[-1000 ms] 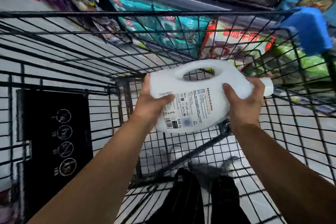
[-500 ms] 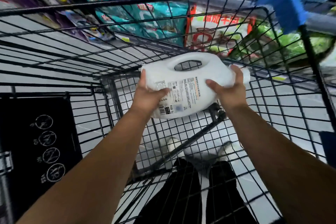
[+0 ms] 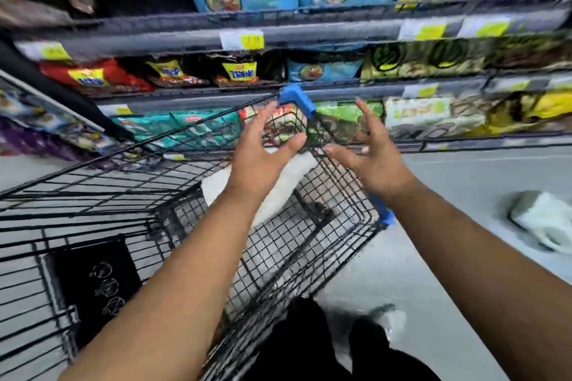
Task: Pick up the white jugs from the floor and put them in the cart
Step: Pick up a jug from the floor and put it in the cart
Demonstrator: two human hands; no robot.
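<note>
A white jug (image 3: 288, 185) lies inside the black wire cart (image 3: 328, 244), at its far end, partly hidden by my left forearm. My left hand (image 3: 263, 148) hovers above it, fingers spread and holding nothing. Over the cart's right rim, my right hand (image 3: 371, 155) is also open with fingers apart. A second white jug (image 3: 541, 219) lies on its side on the grey floor at the far right, blurred.
Store shelves (image 3: 309, 31) packed with bagged goods stand right behind the cart. Blue plastic corner guards (image 3: 298, 100) cap the cart's rim. A black panel (image 3: 96, 284) with round symbols sits at the cart's near left. My dark trousers and shoes show below.
Both hands let go of the white jug, which now lies in the cart. My hands lifted and spread open. The view swung up and right, showing a jug on the floor.
</note>
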